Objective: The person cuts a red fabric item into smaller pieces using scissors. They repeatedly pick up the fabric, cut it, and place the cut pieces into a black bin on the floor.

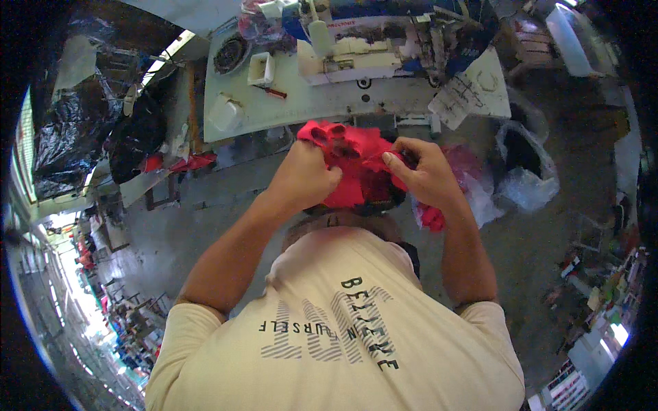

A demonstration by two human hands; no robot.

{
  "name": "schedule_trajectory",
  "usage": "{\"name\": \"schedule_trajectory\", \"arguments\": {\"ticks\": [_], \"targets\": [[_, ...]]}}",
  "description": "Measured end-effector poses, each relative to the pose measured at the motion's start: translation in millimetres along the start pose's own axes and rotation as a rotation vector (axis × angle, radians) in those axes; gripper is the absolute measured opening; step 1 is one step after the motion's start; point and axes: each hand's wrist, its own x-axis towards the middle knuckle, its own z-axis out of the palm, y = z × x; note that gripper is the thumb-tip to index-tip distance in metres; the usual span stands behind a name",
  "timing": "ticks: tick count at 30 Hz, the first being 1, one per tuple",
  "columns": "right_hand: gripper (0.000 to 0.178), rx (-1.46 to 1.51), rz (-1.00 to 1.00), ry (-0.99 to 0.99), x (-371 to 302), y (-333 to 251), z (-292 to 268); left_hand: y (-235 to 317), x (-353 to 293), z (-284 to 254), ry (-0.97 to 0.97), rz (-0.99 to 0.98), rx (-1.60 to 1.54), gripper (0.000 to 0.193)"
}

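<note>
A bunch of red fabric pieces [353, 147] hangs over my lap, in front of the table's near edge. Several rolled or folded ends with dark hollows show along its top left. My left hand [306, 172] is closed on the left side of the bunch, its fingertips mostly hidden behind the cloth. On the right side, my right hand [426, 171] pinches a red edge between thumb and fingers. Dark material shows under the red cloth and beside my right fingers; I cannot make out what it is.
Ahead, an industrial sewing machine [356, 58] stands on a pale table [308, 106]. A white container [261, 70], a red-handled tool [276, 93] and a paper sheet [454, 103] lie on it. Clear plastic bags [526, 181], one with red pieces, are at the right.
</note>
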Motion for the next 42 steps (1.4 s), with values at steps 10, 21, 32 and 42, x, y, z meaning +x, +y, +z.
{"name": "schedule_trajectory", "arguments": {"ticks": [10, 21, 32, 42], "targets": [[0.027, 0.054, -0.034, 0.007, -5.0, 26.4, 1.4, -8.3, 21.0, 0.3, -0.166, -0.288, -0.29, 0.029], [0.036, -0.066, -0.045, 0.075, -10.3, -5.9, 8.9, 12.1, 9.6, -18.3, -0.208, -0.202, -0.749, 0.057], [0.039, 0.242, 0.06, -0.361, -13.3, -20.1, 25.9, -6.7, -1.0, -18.1, -0.235, -0.167, -1.146, 0.07], [0.036, 0.392, 0.26, -0.409, 4.1, -13.3, 42.5, -24.3, -18.1, -3.3, -0.231, -0.108, -1.23, 0.067]]}}
